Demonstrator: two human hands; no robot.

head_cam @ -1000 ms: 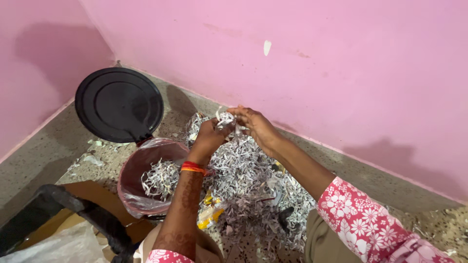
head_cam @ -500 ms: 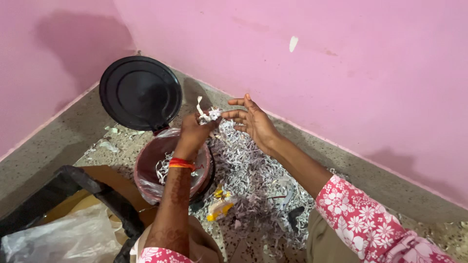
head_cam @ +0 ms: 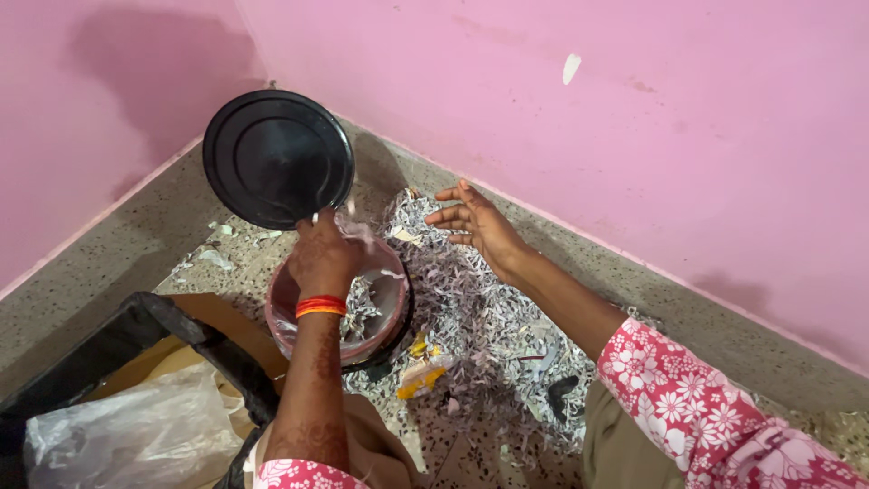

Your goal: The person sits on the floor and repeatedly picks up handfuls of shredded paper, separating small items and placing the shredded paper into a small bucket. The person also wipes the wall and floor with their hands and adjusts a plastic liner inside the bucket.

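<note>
1. A black bag [head_cam: 136,362] is seen at the lower left, slumped open beside the bin [head_cam: 339,312].
2. The bin's round black lid [head_cam: 277,158] is tipped back upright, so the lined mouth is left clear.
3. The left hand [head_cam: 324,258] is held over that mouth; its fingers are curled downward, with shredded paper [head_cam: 471,312] at their tips, though the grip cannot be told.
4. The right hand [head_cam: 475,222] is held above the heap on the floor, fingers spread and empty.
</note>
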